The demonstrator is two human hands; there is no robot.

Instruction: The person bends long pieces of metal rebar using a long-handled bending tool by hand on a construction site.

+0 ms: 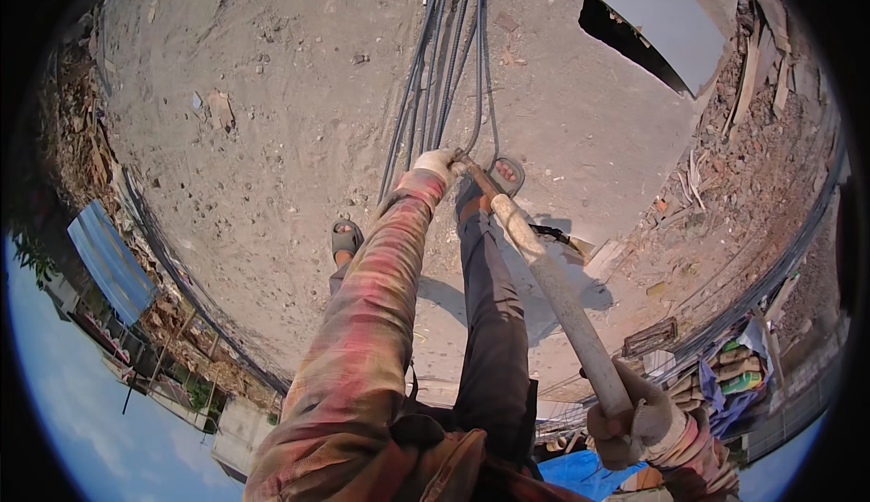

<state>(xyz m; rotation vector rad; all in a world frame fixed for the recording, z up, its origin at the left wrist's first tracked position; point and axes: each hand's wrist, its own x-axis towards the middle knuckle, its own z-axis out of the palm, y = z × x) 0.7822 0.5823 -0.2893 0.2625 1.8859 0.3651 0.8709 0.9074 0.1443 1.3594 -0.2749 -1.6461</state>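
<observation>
My left hand [439, 165], in a pale work glove, is closed round a steel reinforcing bar [479, 67] where the bar's near end bends. The hand partly hides that end. Right by it is the narrow rusty tip of a long grey metal pipe [566, 301], which slants down to the right. My gloved right hand [633, 419] wraps round the pipe's thick lower end. Several more ribbed bars [426, 76] run away from me over the ground, next to the held one. Whether the pipe's tip hooks the bar cannot be made out.
My sandalled feet stand on dusty ground on either side of the bars' near ends. A grey panel [666, 17] lies by a dark opening at the far right. Rubble and wood scraps [757, 76] line the right side. Blue corrugated sheet [112, 262] stands at the left.
</observation>
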